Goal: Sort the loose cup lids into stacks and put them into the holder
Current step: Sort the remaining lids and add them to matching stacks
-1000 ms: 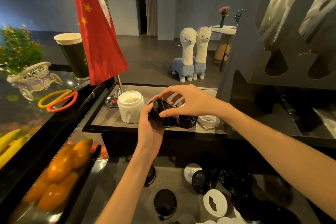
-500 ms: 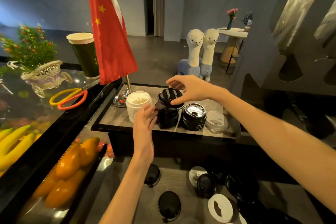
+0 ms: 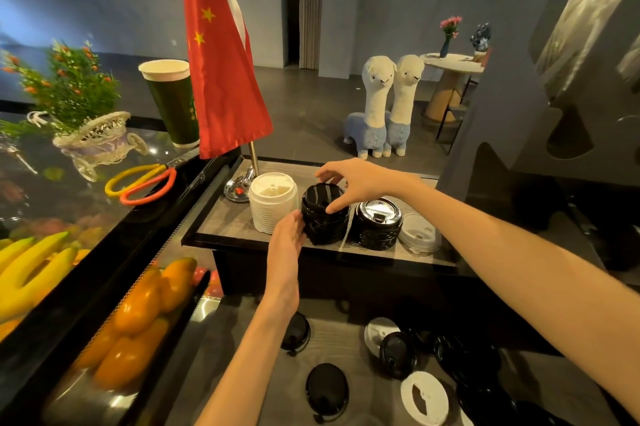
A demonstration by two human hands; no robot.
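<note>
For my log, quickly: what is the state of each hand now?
Left hand: open, fingers straight against the side of the black lid stack.
Right hand: open, thumb touching the stack's top, gripping nothing.

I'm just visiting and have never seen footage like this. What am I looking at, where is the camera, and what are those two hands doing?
There is no machine here: a person wears one camera on the head, looking down at their own arms. On the wooden shelf stand a white lid stack and two black ones. The right hand touches the top of the middle black lid stack; the left hand steadies its side with straight fingers. Loose lids lie on the lower counter. Neither hand carries anything.
</note>
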